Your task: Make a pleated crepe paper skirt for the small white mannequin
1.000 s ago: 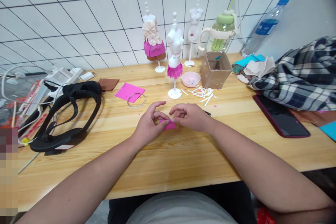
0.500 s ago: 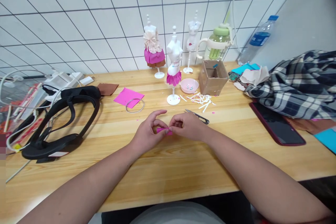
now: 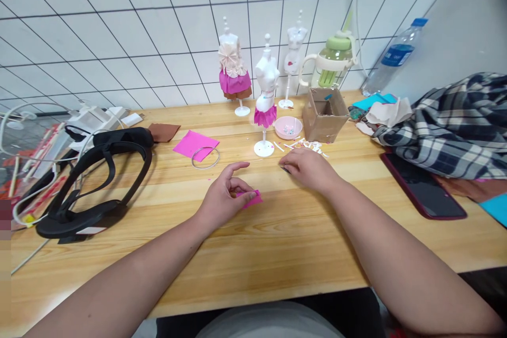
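A: Record the left hand first. Grip?

B: Thumb and fingertips closed in a pinch on a small pink piece; index finger raised clear. The piece sits just above or on the wooden table, its free end sticking out toward the right hand. Contact with the wood: cannot tell.

A: And the right?

B: Apart from the left, low over the table, fingers curled down at a small dark tool. Most of it is hidden under the hand. Whether the fingers have closed on it or merely touch it, cannot tell; opening not readable.

A: Surroundings?

B: White strips lie just beyond the right hand, near a pink bowl. A small dress form in a pink skirt stands upright beyond the gap between the hands. To its left, a metal ring partly overlaps a flat pink sheet.

A: Step in hand, as judged?

B: One hand steadies the pink piece, the other is at the tool.

A: Demands on the next move?

B: Judgement: a firm but uncrumpling pinch on the left; on the right, a sure hold before any lift, clear of the loose strips.
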A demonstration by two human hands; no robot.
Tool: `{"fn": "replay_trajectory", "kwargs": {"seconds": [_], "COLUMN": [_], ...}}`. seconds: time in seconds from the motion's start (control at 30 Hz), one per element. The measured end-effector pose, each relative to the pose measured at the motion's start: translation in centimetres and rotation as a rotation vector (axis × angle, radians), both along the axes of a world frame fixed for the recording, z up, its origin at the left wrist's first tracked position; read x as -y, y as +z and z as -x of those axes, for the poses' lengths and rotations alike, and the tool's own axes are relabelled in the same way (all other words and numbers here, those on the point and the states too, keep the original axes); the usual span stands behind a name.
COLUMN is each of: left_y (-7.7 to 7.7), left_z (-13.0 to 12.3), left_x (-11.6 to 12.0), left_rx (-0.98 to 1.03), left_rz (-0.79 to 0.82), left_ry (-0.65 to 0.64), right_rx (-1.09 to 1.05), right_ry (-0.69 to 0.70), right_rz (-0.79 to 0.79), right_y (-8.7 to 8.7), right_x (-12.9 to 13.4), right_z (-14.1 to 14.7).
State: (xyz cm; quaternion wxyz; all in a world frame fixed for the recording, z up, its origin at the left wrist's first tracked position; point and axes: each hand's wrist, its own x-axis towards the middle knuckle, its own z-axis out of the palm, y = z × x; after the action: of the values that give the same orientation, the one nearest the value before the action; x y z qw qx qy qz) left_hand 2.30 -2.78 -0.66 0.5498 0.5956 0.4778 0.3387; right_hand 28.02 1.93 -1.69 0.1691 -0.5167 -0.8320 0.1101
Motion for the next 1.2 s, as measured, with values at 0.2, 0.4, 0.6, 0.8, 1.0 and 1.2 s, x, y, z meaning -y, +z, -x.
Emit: {"fn": "replay_trajectory", "kwargs": {"seconds": [0.2, 0.4, 0.6, 0.8, 1.0, 1.2], "left_y": [-0.1, 0.0, 0.1, 0.0, -0.1, -0.3], "left_z": [0.2, 0.2, 0.1, 0.0, -0.1, -0.2], "left_x": [0.0, 0.1, 0.0, -0.3, -0.5, -0.7], "left_rx": [0.025, 0.029, 0.036, 0.077, 0.075, 0.117], "left_rz": [0.009, 0.016, 0.030, 0.067, 0.079, 0.095], "left_ry": [-0.007, -0.011, -0.008, 0.048, 0.101, 0.071], "right_rx": [0.054, 0.084, 0.072, -0.258, -0.706, -0.585], "right_ry": [-0.004, -0.051, -0.082, -0.148, 0.119, 0.022], "right_rz": [0.018, 0.030, 0.031, 0.107, 0.373, 0.331], "right_y": [-0.5, -0.2, -0.7, -0.5, 1.7, 1.1], "right_x": [-0.2, -0.3, -0.5, -0.1, 3.0, 4.0], "right_z": [0.6, 0.5, 0.4, 0.7, 4.8, 6.9]}}
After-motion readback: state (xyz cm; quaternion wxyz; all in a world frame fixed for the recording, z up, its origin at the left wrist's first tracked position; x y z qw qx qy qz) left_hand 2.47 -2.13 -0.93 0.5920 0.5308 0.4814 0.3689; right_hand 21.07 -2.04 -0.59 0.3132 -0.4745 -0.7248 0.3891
